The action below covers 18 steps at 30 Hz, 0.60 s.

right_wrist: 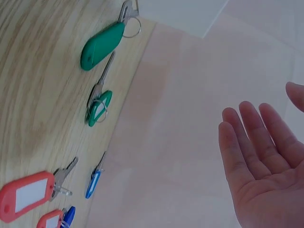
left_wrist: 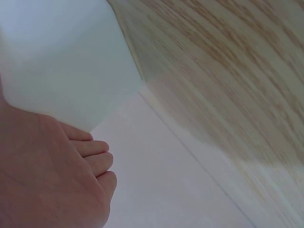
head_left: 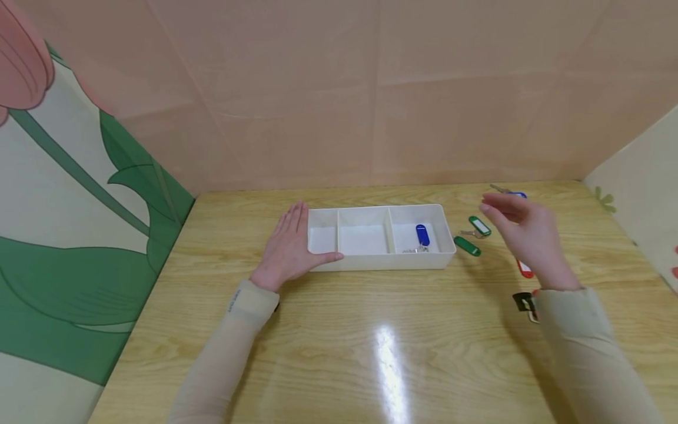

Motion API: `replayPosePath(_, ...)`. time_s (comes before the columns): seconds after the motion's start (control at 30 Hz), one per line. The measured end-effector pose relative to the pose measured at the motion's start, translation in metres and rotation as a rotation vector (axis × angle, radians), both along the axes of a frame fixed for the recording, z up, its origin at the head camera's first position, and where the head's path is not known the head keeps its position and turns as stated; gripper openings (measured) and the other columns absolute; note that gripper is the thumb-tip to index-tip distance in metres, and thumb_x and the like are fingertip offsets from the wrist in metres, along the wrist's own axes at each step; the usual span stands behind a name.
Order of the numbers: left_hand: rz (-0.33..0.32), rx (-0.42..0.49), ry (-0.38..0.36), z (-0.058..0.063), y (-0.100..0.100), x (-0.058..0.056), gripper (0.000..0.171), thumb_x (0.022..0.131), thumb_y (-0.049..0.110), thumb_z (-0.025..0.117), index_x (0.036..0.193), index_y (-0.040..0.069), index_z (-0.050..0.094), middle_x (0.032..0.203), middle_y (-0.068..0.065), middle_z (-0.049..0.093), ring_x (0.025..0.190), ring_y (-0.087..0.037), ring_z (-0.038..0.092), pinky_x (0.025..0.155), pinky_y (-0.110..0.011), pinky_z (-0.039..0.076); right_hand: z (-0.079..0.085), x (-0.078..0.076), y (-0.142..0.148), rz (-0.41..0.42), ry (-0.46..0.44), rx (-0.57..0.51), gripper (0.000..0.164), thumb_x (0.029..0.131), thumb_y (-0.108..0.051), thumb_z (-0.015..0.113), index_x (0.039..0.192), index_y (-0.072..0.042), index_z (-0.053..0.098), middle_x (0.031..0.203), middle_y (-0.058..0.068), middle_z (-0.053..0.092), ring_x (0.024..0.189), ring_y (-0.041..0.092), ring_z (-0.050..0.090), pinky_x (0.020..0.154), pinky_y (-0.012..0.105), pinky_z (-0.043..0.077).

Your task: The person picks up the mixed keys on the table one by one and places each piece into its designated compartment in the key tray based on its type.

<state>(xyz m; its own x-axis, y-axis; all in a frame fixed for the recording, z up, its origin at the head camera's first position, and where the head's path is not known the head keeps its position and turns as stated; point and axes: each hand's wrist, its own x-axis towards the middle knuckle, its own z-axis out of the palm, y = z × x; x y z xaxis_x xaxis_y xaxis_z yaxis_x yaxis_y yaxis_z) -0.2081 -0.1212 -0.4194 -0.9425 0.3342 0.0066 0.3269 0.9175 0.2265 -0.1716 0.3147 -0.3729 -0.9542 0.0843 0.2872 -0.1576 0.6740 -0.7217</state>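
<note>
The left hand (head_left: pixel 288 244) braces the white plastic three-compartment tray (head_left: pixel 381 262), fingers straight; too hard a push, I'd judge, could shove it into the green oval plastic key tag (head_left: pixel 467 246) just beside its right end. The right hand (head_left: pixel 534 238) hovers empty, half open, thumb apart. A blue oval plastic tag (head_left: pixel 422 235) lies in the right compartment (head_left: pixel 404 231)

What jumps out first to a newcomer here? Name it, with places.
First, the divided white tray on the table, a blue tag lying in its right-hand compartment. The left hand rests against the tray's left end; the empty right hand hovers near green tags and red tags.
</note>
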Motion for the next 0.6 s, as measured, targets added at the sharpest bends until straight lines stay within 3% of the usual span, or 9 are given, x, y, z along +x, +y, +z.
replayPosePath(0.17, 0.003, 0.003, 0.0, -0.001, 0.0, 0.0, 0.138, 0.074, 0.098, 0.04, 0.161, -0.001, 0.0, 0.169, -0.016, -0.002, 0.154, -0.024, -0.003, 0.122, -0.033, -0.005, 0.002, 0.002, 0.006, -0.017, -0.025, -0.015, 0.046, 0.099, -0.041, 0.066, 0.134, -0.01, 0.068, 0.124, 0.009, 0.069, 0.096, -0.005, 0.06, 0.075, 0.006, 0.046)
replayPosePath(0.4, 0.005, 0.006, -0.004, -0.002, 0.0, -0.001, 0.138, 0.073, 0.099, 0.038, 0.161, -0.001, -0.001, 0.169, -0.015, -0.003, 0.154, -0.023, -0.004, 0.122, -0.032, -0.006, 0.003, 0.005, 0.017, -0.034, -0.027, -0.047, 0.046, 0.098, -0.041, 0.068, 0.134, -0.011, 0.069, 0.115, -0.01, 0.069, 0.095, -0.005, 0.062, 0.074, 0.007, 0.047)
replayPosePath(0.6, 0.003, 0.006, 0.005, -0.003, -0.001, -0.001, 0.139, 0.072, 0.1, 0.035, 0.161, -0.001, -0.001, 0.169, -0.015, -0.003, 0.154, -0.023, -0.003, 0.122, -0.032, -0.006, 0.002, 0.007, 0.025, -0.061, -0.039, -0.057, 0.046, 0.098, -0.041, 0.068, 0.133, -0.011, 0.069, 0.111, -0.016, 0.069, 0.093, -0.007, 0.061, 0.075, 0.005, 0.044)
